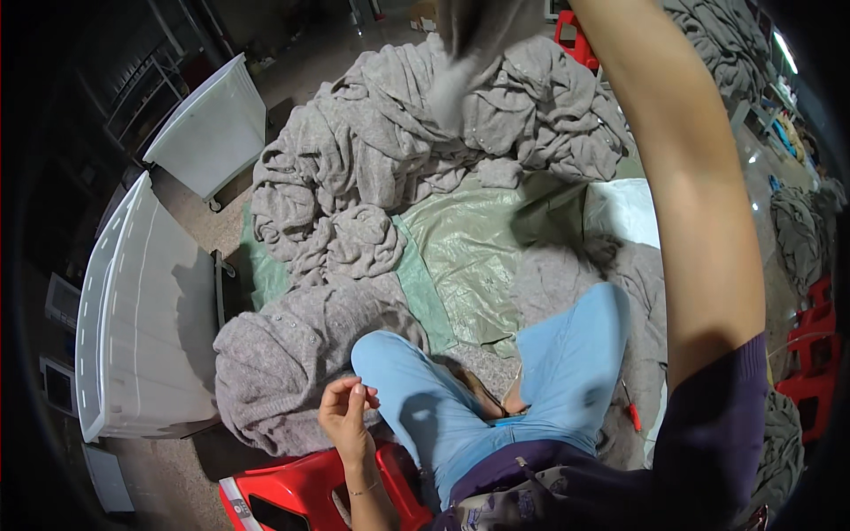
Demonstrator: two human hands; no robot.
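L hand (pixel 348 411): fingers loosely curled, nothing visibly pinched. R hand: out of frame, can't tell grip. Grey cloth (pixel 450 96), blurred: best kept clear of knit pile (pixel 367 124), w/o snags.

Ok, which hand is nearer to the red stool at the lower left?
Left. The left hand is by the red stool, its wrist overlapping it in view. The right arm stretches up to the top edge, well away, its hand out of frame.
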